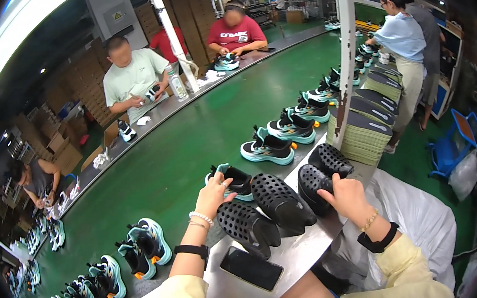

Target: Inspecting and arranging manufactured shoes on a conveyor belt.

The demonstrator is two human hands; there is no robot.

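Note:
My left hand (pixel 213 197) reaches over the conveyor's near edge and grips a black and mint sneaker (pixel 241 183), its thumb apart from the curled fingers. My right hand (pixel 349 200) has thumb and forefinger on the near end of a black perforated clog-shaped piece (pixel 314 186); its other fingers are partly hidden. Beside it lies a similar perforated piece (pixel 331 160). Between my hands rest two more, one in the middle (pixel 281 199) and one on the left (pixel 243 221), on the metal ledge (pixel 313 251).
Sneakers (pixel 266 147) line the green conveyor (pixel 185 137), with more pairs (pixel 144 243) at left. A phone (pixel 252 268) lies near me. Green insole stacks (pixel 359 139) and a white post (pixel 346 50) stand at right. Co-workers handle shoes across the belt.

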